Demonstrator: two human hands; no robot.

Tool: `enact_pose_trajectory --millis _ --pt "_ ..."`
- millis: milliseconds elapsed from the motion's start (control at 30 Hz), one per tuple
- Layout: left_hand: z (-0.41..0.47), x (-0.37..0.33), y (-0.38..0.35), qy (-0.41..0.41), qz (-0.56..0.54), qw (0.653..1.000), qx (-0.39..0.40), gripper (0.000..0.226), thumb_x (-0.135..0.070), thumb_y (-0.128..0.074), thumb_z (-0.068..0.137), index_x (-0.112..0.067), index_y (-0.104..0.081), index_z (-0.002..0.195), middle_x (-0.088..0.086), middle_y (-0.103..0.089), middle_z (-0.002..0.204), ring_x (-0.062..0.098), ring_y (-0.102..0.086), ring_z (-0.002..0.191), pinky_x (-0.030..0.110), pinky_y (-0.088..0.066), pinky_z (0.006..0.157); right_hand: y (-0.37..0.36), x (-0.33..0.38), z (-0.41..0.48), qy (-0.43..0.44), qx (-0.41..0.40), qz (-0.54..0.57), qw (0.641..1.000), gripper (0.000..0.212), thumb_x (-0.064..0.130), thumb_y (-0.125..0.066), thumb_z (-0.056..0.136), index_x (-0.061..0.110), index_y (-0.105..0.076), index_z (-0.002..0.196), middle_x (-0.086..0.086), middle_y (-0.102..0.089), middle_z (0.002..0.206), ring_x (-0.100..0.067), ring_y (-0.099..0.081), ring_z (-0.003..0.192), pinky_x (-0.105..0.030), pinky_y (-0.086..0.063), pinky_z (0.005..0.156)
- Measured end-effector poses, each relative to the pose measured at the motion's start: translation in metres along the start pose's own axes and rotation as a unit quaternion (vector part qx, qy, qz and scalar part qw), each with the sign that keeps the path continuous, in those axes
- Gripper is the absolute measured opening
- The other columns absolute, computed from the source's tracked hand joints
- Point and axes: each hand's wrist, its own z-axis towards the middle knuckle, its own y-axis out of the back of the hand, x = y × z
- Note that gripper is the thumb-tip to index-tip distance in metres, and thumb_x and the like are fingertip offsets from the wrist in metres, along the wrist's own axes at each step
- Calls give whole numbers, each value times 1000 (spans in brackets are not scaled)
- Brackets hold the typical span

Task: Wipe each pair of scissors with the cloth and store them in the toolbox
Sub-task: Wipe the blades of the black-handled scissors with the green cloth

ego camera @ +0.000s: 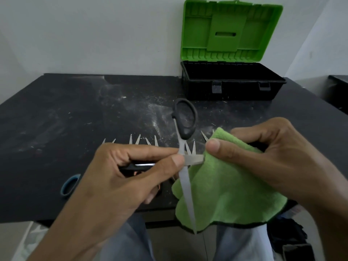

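One pair of scissors [185, 185] is in work, held above the near edge of the counter [75, 110] with its blades spread wide. The left hand [120, 181] is closed on it, thumb and fingers pinching near the pivot. One black handle sits inside the palm and the other loop stands up free. The right hand [273, 157] grips the green cloth [226, 185], its thumb pressing a fold onto the blade that runs sideways. The other blade points down toward the lap, bare.

To do this well, I judge the cloth should wrap both flats of the covered blade and be drawn from pivot to tip, thumb on the flat rather than across the edge. The bare blade then needs the same. A firm pivot grip should stop the blades snapping shut on cloth or finger.

Behind the hands, blade tips [137, 139] show more pairs lying in a row on the counter, and a blue handle [70, 185] peeks out left of the wrist. The toolbox [231, 89] stands open at the far right, lid [231, 31] up against the wall, well apart. Its inside is too dark to read. The way to it passes over that row of tips.
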Motion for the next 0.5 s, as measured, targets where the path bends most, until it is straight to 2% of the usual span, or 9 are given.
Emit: enact_pose_trajectory --millis 100,133,167,200,267,333,400,500 --pt "3 -1 -6 9 -15 1000 18 15 -31 -76 67 -27 -83 80 10 -70 58 14 -42 43 16 -37 43 -10 3 1 16 29 9 999 27 49 -75 79 26 -87 75 5 -77 65 -6 -73 59 -26 -54 50" --pt "3 -2 -6 4 -11 1000 17 16 -31 -76 67 -27 -83 80 11 -70 60 14 -43 44 16 -38 43 -11 4 2 18 34 11 999 25 48 -75 79 27 -87 74 7 -77 64 -4 -72 58 -21 -54 50" --pt "3 -1 -3 -5 -7 1000 14 16 -32 -77 67 -27 -83 81 11 -70 60 13 -43 44 16 -38 43 -9 4 2 15 36 12 999 25 49 -75 79 27 -87 74 7 -78 65 -6 -74 59 -21 -59 54" --pt "3 -1 0 -13 -2 1000 7 14 -33 -79 68 -27 -83 81 9 -70 59 12 -42 43 15 -37 44 -6 4 2 8 32 13 999 26 50 -75 78 27 -87 75 6 -80 68 -11 -78 62 -29 -65 58" --pt "2 0 5 -25 14 1000 0 15 -36 -83 70 -29 -83 82 2 -69 55 10 -40 41 12 -37 44 1 5 2 -3 19 15 1000 29 52 -74 77 27 -87 75 1 -82 72 -20 -80 65 -47 -66 66" --pt "2 -2 3 -22 12 1000 -4 14 -35 -82 69 -28 -83 81 -1 -66 51 9 -40 40 12 -37 44 0 6 4 -5 15 -1 1000 32 55 -73 77 26 -87 75 -2 -81 72 -27 -79 63 -53 -65 64" --pt "4 -2 -2 -10 4 1000 13 13 -31 -79 67 -26 -83 79 0 -66 51 10 -42 40 15 -38 44 -6 8 6 6 19 -13 1000 37 57 -73 77 23 -86 75 -9 -78 70 -36 -74 62 -53 -58 53" --pt "6 1 -3 -13 -9 999 46 17 -32 -88 68 -25 -83 83 4 -75 65 16 -48 46 16 -41 44 -11 4 10 19 26 -14 999 39 56 -73 81 20 -85 74 -22 -73 70 -45 -65 59 -51 -47 44"
